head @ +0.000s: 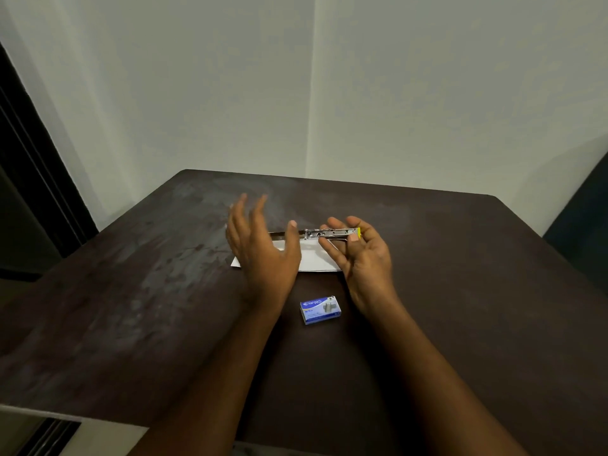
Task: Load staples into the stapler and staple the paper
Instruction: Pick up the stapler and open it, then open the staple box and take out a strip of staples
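So my left hand [263, 248] is hovering over the left part of the paper [316, 258], fingers spread wide and holding nothing, thumb pointing toward the stapler [329, 233]. It's just left of the stapler, not touching it as far as I can tell.

The stapler is up off the table [131, 274], above the far edge of the paper. It looks swung open: a thin metal strip runs out to the left behind my left thumb, and the shiny body with the yellow end sits to the right. Its long axis goes straight left-right, basically a line from one hand to the other.

My right hand [362, 258] has the yellow end of the stapler, pinched between thumb and fingertips, palm up. So that grip is closed on the stapler, right at its right end.

The staple box [320, 310] is on the table nearer to me than the paper, between my wrists and still looking closed. It's well apart from the stapler.

My guess for what matters next: the staples have to come out of that box and go into the open channel, and since the right hand is busy holding, the free left hand is the one that would have to drop back toward me to reach the box.
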